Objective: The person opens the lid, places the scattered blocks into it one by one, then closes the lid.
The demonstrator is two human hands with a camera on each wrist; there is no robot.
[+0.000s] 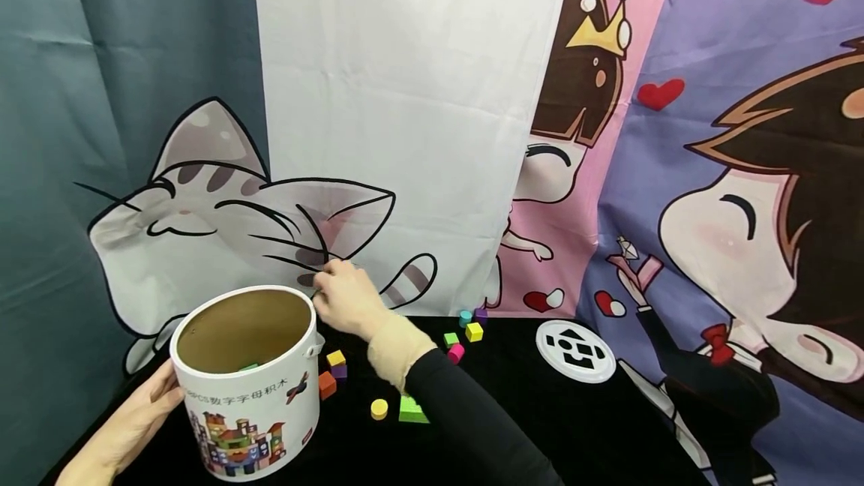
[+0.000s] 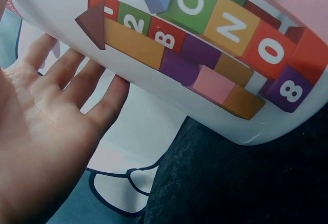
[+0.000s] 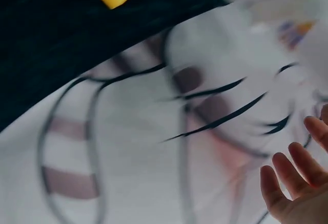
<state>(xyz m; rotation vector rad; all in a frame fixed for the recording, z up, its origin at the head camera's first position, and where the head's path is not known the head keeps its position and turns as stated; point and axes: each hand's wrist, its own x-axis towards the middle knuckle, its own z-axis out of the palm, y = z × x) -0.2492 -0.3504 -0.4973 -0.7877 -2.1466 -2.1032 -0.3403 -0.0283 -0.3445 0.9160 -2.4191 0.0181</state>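
A white bucket point(image 1: 253, 418) with printed blocks on its wall stands at the lower left in the head view, a bit of green showing inside. My left hand point(image 1: 128, 426) rests against its left side; in the left wrist view the hand point(image 2: 51, 126) has its fingers spread along the bucket's printed wall point(image 2: 154, 88). My right hand point(image 1: 351, 298) is raised just right of the bucket's rim, with a small green spot by its fingertips. In the right wrist view that hand's fingers point(image 3: 302, 172) are apart and loosely bent, nothing seen between them; the thumb is hidden.
Yellow point(image 1: 335, 358), purple point(image 1: 339, 372) and orange point(image 1: 327, 385) blocks lie right of the bucket. A yellow round point(image 1: 379, 409) and a green block point(image 1: 412, 411) lie nearer. Several small blocks, including a yellow cube point(image 1: 475, 331), sit farther back, left of a white lid point(image 1: 576, 351).
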